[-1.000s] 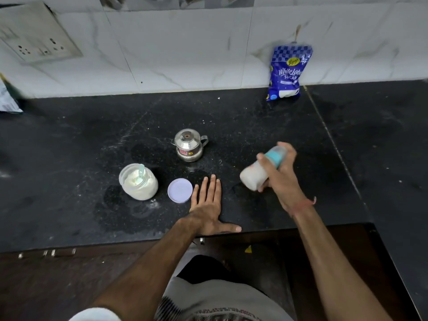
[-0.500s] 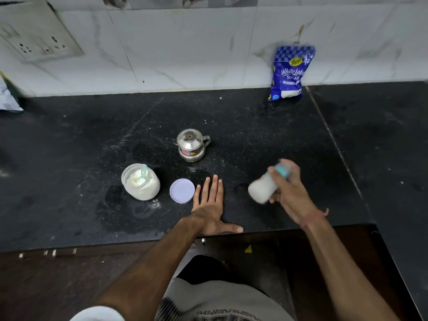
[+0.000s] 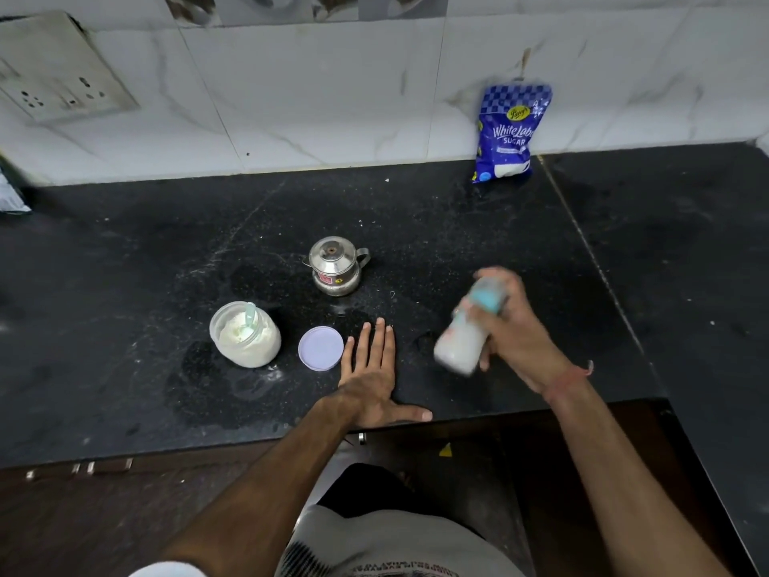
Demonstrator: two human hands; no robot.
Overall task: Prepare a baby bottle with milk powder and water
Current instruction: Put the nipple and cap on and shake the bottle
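Note:
My right hand (image 3: 518, 335) grips a baby bottle (image 3: 464, 343) with a teal cap, full of white liquid, tilted in the air above the black counter (image 3: 125, 251); both are motion-blurred. My left hand (image 3: 370, 368) lies flat on the counter near its front edge, fingers straight, holding nothing. Left of it sits a round lilac lid (image 3: 320, 348). Further left stands an open jar of white milk powder (image 3: 245, 335) with a pale scoop in it. A small lidded steel pot (image 3: 336, 266) stands behind them.
A blue sugar bag (image 3: 509, 133) leans against the tiled wall at the back right. A switch plate (image 3: 54, 68) is on the wall at upper left. Powder specks and damp patches mark the counter. A seam runs down the counter at right.
My right hand with the bottle dropped, then rose again, the bottle's tilt changing and blurring. The left hand has stayed flat in the same spot.

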